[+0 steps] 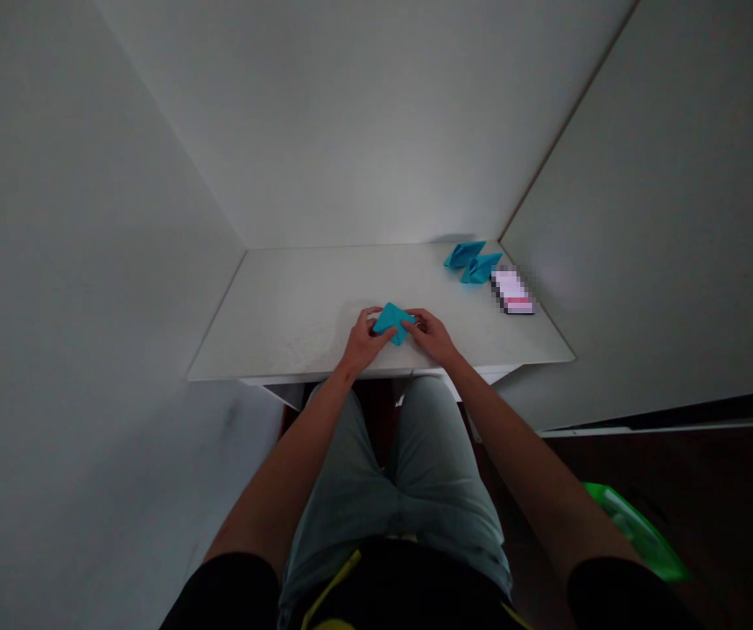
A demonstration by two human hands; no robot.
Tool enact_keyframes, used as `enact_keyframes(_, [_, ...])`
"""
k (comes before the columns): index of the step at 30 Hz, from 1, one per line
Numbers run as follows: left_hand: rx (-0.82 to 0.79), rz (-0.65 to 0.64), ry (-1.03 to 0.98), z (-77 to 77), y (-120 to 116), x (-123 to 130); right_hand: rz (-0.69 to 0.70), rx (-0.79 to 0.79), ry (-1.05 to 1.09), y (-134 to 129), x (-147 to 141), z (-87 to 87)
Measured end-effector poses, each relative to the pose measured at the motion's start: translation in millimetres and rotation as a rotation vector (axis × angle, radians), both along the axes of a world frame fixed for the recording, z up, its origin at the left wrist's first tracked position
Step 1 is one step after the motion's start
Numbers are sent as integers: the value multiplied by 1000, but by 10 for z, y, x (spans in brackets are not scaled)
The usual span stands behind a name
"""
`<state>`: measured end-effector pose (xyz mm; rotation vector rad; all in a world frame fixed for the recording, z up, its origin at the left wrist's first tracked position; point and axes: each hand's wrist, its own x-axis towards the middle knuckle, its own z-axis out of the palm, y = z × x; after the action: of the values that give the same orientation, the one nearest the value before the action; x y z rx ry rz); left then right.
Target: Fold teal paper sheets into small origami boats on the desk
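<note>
A piece of blue folded paper [392, 318], diamond-shaped from above, is held between my two hands just over the front half of the white table. My left hand [364, 339] pinches its left corner, thumb on top and fingers behind. On the opposite corner, my right hand [432, 334] grips it the same way, its thumb on the paper's upper face. Fingertips beneath the paper are hidden. Toward the back right of the table stand two blue folded-paper shapes with pointed ends, one behind [463, 254] and one in front [480, 269].
A phone with a blurred screen [513, 291] lies near the right edge of the white table [285, 306]. White walls [376, 131] enclose the table at the back and both sides. On the dark floor at lower right sits a green, shiny object [639, 529], possibly a bag.
</note>
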<state>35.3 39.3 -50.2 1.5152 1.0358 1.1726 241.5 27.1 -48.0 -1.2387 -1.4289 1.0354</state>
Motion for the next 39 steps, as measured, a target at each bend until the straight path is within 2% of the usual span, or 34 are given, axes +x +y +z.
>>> enact_keyframes(7, [37, 19, 160, 92, -8, -3, 2, -37, 9, -9, 7, 50])
enact_keyframes(21, [11, 68, 68, 114, -2, -3, -64, -29, 47, -1, 15, 60])
enact_keyframes(30, [32, 232, 8, 63, 45, -15, -218, 43, 62, 78, 63, 2])
enact_keyframes(34, [-29, 328, -68, 24, 83, -18, -259, 54, 100, 105, 99, -56])
enact_keyframes(39, [-74, 342, -154, -3, 112, -23, -260, 45, 158, 103, 100, -69])
